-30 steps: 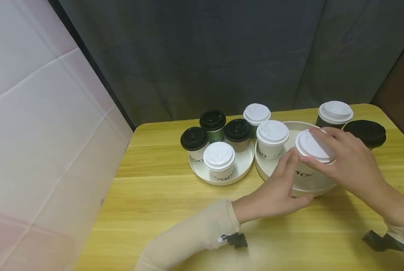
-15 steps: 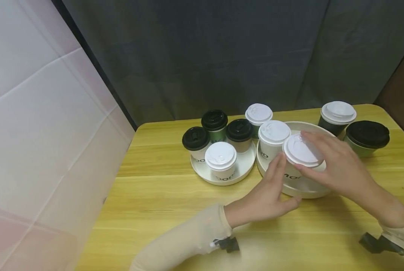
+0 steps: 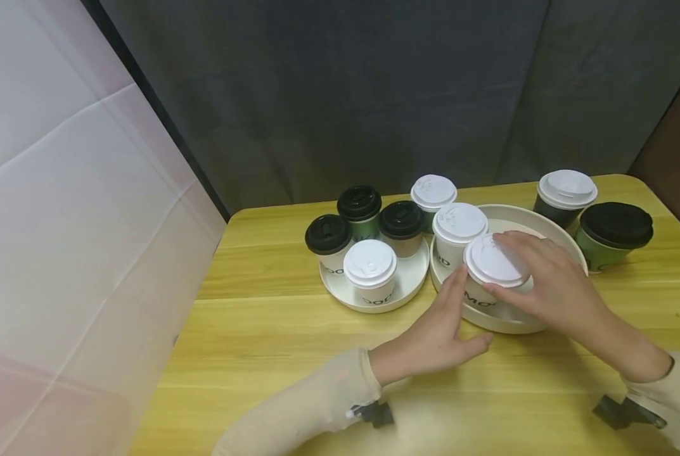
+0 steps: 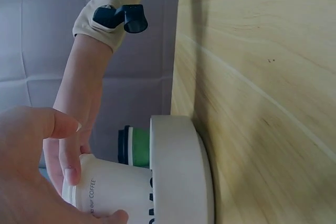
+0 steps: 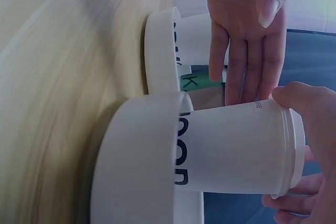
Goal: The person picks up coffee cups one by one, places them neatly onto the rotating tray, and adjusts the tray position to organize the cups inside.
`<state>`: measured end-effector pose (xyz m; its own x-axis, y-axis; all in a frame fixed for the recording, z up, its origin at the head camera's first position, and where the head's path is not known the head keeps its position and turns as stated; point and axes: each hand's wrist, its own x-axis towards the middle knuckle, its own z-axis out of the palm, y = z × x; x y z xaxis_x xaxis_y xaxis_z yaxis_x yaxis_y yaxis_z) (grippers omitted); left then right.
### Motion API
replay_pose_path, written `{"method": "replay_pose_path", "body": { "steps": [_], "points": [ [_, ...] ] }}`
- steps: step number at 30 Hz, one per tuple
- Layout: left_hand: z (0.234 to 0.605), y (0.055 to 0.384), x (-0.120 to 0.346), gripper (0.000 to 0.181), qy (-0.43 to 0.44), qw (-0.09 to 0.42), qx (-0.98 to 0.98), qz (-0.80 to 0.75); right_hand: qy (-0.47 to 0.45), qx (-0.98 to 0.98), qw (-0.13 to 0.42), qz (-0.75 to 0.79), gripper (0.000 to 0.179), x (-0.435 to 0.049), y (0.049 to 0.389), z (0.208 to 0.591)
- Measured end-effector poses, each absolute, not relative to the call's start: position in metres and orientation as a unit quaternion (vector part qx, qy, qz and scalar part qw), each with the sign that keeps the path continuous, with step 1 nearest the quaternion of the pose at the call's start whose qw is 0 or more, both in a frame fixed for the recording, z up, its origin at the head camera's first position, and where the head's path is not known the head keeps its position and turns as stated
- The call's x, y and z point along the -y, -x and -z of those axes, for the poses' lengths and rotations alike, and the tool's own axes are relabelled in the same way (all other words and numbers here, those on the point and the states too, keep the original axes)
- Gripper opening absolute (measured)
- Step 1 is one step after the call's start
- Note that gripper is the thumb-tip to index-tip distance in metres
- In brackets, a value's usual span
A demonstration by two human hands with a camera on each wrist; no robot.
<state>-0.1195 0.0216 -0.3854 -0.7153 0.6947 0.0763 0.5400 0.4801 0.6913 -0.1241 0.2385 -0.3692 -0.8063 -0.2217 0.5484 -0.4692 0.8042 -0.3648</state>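
My right hand (image 3: 556, 285) grips a white paper coffee cup (image 3: 479, 291) near its top, fingers and thumb round the white lid (image 3: 495, 259). Upright, the cup stands within the larger round cream tray (image 3: 505, 327), its base hidden behind the tray wall in the right wrist view. Extended fingers of my left hand (image 3: 431, 342) lie right at the cup's left side, thumb spread apart from them. Another white-lidded cup (image 3: 459, 231) stands directly behind on the same tray.
Left of the large tray, a smaller round plate (image 3: 414, 291) carries several lidded cups, including a white-lidded one (image 3: 371, 269) in front. A green cup with a black lid (image 3: 613, 234) and a dark cup with a white lid (image 3: 564, 196) stand at the right.
My right hand has carried the cup leftward and lower, closer to the other cup on the large tray. My left hand has shifted left alongside it.
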Motion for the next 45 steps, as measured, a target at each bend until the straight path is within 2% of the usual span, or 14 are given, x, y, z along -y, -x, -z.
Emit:
{"method": "replay_pose_path", "body": {
  "steps": [12,21,45],
  "points": [
    [0.393,0.121,-0.015,0.102,-0.359,0.091,-0.855,-0.364,-0.179,0.922,0.229,-0.257,0.076,-0.232,0.124,0.382],
    [0.395,0.12,-0.012,0.103,-0.35,0.099,-0.855,-0.37,-0.192,0.915,0.248,-0.254,0.077,-0.228,0.125,0.388],
    [0.398,0.119,-0.007,0.098,-0.34,0.107,-0.858,-0.37,-0.194,0.924,0.237,-0.23,0.078,-0.224,0.123,0.39]
  ]
}}
